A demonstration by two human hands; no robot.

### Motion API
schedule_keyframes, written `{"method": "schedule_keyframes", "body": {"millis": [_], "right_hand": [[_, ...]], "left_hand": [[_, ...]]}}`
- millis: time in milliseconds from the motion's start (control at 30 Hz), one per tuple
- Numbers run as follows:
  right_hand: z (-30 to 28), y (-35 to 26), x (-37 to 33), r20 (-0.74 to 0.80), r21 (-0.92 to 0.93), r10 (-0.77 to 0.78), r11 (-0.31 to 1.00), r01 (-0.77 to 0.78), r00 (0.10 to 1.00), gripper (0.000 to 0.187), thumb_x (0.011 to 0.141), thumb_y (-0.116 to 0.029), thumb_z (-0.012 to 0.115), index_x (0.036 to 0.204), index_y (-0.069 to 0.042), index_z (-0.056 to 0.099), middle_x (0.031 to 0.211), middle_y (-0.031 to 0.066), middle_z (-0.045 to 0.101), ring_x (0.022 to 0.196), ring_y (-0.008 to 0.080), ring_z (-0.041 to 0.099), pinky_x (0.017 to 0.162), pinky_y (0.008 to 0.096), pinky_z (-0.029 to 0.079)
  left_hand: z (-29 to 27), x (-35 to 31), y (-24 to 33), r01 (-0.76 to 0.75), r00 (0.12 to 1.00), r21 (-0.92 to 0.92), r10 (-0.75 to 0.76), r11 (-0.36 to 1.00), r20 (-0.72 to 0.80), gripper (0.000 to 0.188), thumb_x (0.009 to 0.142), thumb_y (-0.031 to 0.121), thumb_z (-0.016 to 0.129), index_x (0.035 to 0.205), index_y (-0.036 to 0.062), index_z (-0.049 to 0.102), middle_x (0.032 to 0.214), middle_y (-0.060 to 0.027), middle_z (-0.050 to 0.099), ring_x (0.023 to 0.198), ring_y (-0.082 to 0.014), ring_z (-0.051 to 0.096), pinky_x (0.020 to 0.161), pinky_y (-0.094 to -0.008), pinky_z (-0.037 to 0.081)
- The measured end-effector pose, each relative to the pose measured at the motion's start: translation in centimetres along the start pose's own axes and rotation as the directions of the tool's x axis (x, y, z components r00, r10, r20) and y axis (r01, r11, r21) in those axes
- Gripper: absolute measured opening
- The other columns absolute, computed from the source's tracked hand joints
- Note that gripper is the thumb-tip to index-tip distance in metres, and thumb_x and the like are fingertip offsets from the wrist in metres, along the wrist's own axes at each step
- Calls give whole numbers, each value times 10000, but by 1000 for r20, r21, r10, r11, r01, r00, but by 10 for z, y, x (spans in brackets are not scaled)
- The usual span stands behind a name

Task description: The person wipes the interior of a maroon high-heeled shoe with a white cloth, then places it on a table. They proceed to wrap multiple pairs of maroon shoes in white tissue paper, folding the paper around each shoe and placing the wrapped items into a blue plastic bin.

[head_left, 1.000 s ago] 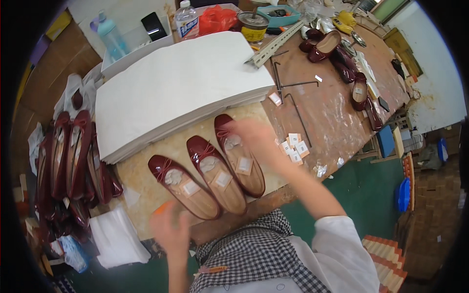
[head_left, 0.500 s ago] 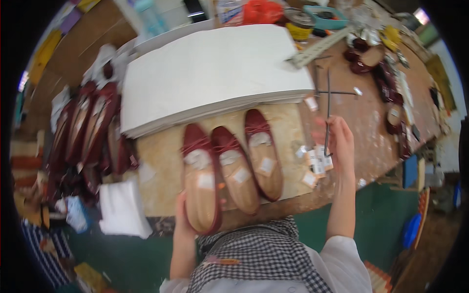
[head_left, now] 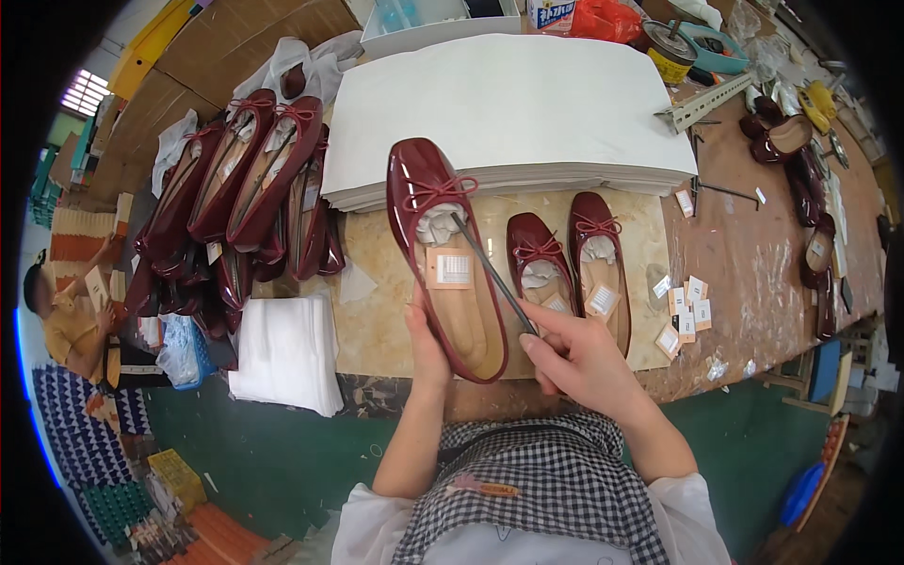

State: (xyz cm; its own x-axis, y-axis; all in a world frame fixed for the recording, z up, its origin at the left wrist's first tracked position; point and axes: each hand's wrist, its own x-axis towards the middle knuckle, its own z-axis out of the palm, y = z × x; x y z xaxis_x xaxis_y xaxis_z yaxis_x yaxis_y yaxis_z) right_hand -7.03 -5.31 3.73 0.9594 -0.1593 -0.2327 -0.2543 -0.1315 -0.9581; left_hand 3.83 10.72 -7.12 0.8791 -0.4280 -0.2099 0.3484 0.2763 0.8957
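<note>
My left hand (head_left: 429,350) grips a burgundy patent ballet flat (head_left: 468,325) from its left side, raised over the table's front part. The flat has a bow, crumpled paper stuffing (head_left: 439,226) in its toe and a tag (head_left: 450,268) on its insole. In my right hand (head_left: 582,360) is a thin dark rod (head_left: 492,273), closed between thumb and fingers. The rod slants across the shoe, with its far tip at the stuffing. Two more burgundy flats, a nearer one (head_left: 544,250) and another (head_left: 595,226), lie to the right, partly behind my right hand.
A thick stack of white paper (head_left: 508,104) stands behind the shoes. Many burgundy flats (head_left: 254,179) are piled at left, above a white tissue stack (head_left: 282,353). Loose tags (head_left: 687,315) lie at right, near a second rod (head_left: 730,191). Another person (head_left: 71,320) is at far left.
The held flat has risen and turned, its toe now over the paper stack's front edge. My right hand has come left with the rod, from above the tags to the shoe.
</note>
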Motion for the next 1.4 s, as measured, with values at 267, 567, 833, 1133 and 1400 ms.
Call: {"method": "schedule_keyframes", "body": {"millis": [267,567,833,1133,1400], "right_hand": [[21,-3,9,-225,-378,-326,898,226,918,316,855,-106,573,1161,-28,578,516,107,509,413,209,515,422,334,403],[27,37,24,-254,-650,-396,746,147,882,322,834,-153,593,1107,16,589,601,115,595,510,246,600,474,355,463],[-249,119,26,-620,-698,-209,587,-410,756,199,742,-114,595,927,-70,651,884,106,666,774,313,623,674,381,510],[-388,233,11,-505,-816,-374,-88,-572,778,117,789,-144,534,902,-143,565,782,36,627,817,203,616,598,335,498],[-162,93,-33,-646,-345,-71,915,-207,760,284,829,-119,644,1095,-65,559,531,85,501,433,161,449,454,300,364]], "left_hand": [[3,-13,5,-179,984,270,170,946,58,882,860,724,200,1413,40,252,1334,-117,442,1203,-219,446,1002,-359,363],[24,-20,-46,-26,991,157,46,987,-129,859,872,711,191,1390,37,305,1332,-104,447,1225,-222,418,1008,-359,347],[-58,-17,32,-52,902,953,424,297,-83,409,877,287,585,1163,-2,542,1013,-101,623,860,-228,600,761,-316,471],[46,-8,-38,-57,987,723,-69,689,144,597,779,170,571,1343,39,421,919,-158,654,794,-298,649,720,-404,520],[54,-29,-12,654,754,-329,-622,681,212,713,853,609,365,1311,67,436,1162,-186,567,896,-365,616,746,-444,546]]}}
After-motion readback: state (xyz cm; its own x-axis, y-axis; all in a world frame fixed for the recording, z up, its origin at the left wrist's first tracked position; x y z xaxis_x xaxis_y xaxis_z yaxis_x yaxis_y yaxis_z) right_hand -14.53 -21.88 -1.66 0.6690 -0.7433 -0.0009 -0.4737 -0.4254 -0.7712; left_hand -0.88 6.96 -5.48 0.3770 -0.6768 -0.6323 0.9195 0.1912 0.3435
